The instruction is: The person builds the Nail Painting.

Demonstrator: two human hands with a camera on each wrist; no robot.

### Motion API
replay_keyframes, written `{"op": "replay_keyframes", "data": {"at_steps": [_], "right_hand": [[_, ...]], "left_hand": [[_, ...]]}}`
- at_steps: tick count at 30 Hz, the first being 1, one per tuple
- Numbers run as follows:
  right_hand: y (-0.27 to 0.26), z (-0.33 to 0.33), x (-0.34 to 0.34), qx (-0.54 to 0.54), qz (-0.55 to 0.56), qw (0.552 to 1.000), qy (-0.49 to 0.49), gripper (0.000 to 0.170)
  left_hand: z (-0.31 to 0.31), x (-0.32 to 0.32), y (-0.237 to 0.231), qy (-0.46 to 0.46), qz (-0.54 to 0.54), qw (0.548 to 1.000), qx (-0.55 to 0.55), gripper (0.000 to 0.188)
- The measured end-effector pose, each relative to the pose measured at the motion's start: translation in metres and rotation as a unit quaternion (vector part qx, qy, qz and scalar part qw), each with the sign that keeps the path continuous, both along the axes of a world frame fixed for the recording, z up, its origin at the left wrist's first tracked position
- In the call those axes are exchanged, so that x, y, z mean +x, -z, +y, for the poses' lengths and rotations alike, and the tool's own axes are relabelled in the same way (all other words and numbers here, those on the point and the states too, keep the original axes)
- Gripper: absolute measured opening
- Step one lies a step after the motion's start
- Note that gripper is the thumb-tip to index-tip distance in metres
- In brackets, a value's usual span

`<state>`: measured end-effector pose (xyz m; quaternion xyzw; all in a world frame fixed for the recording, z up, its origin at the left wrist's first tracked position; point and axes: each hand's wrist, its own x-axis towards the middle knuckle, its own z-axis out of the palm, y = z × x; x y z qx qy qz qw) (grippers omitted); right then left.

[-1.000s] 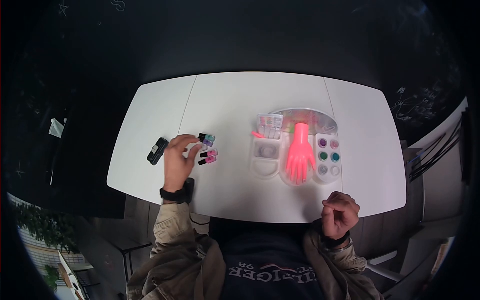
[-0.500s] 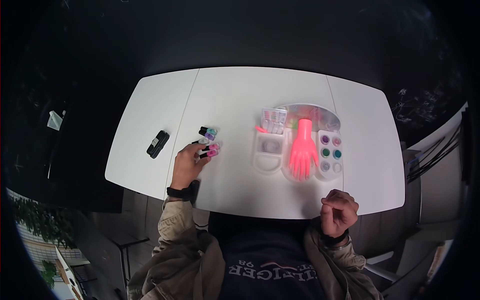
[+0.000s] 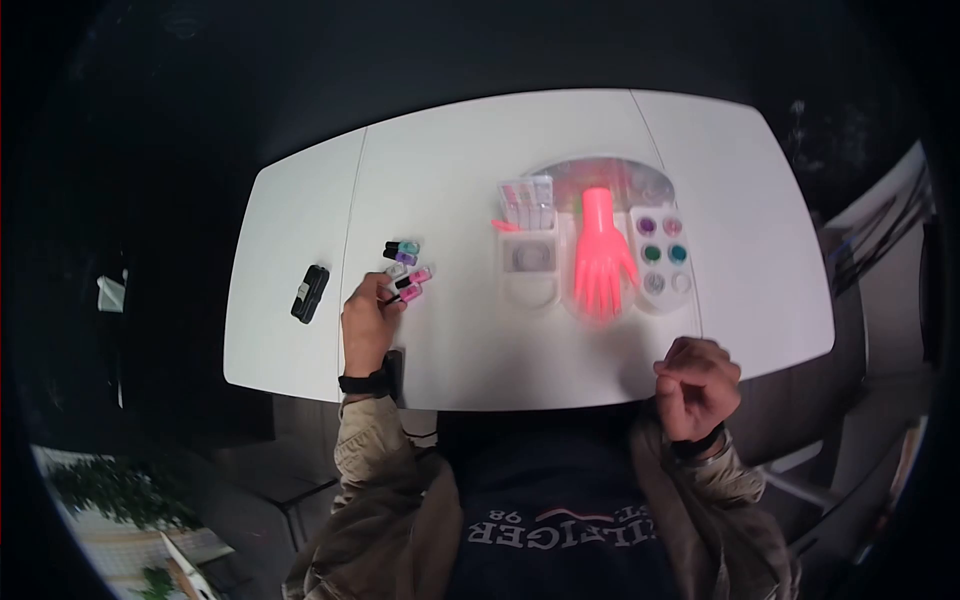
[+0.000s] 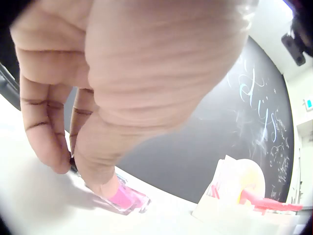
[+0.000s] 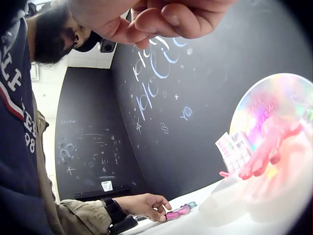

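Note:
My left hand (image 3: 370, 315) is at a row of small nail polish bottles on the left of the white table. Its thumb and fingers pinch the black cap of the nearest pink nail polish bottle (image 4: 128, 197), which lies on its side. Just beyond lie another pink bottle (image 3: 420, 273), a purple bottle (image 3: 405, 258) and a teal bottle (image 3: 408, 246); a pale one is partly hidden by the fingers. My right hand (image 3: 697, 385) hovers by the table's front edge, fingers loosely curled, holding nothing.
A pink model hand (image 3: 600, 250) lies on a white nail station with a round mirror (image 3: 640, 180). Glitter pots (image 3: 652, 254) fill its right side; a clear nail-tip box (image 3: 527, 203) stands at its left. A black case (image 3: 310, 293) lies at the table's far left.
My left hand came down from above the bottles to the nearest pink one and grips its cap. The right hand stays loosely curled. The head view has shifted, so the table appears higher.

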<state>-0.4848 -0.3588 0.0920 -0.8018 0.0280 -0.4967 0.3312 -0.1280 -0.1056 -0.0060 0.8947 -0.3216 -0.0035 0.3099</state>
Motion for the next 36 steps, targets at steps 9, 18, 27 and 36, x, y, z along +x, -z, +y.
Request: {"op": "replay_keyframes", "data": {"at_steps": [9,18,27,36], "right_hand": [[-0.003,-0.011,-0.002,0.012,-0.035,0.999,-0.029,0.007],[-0.004,-0.016,-0.002,0.004,-0.042,0.997,-0.057,0.012],[-0.001,-0.017,-0.002,0.003,-0.041,0.998,-0.047,0.013],[-0.002,-0.016,-0.002,0.009,-0.034,0.998,-0.057,0.010]], "left_hand": [[-0.042,-0.038,-0.065,0.072,0.019,0.978,-0.196,0.042],[-0.112,-0.091,-0.052,0.223,0.050,0.957,-0.181,0.052],[-0.114,-0.090,-0.040,0.228,0.000,0.965,-0.130,0.061],[-0.111,-0.089,-0.040,0.242,-0.002,0.963,-0.116,0.063]]}}
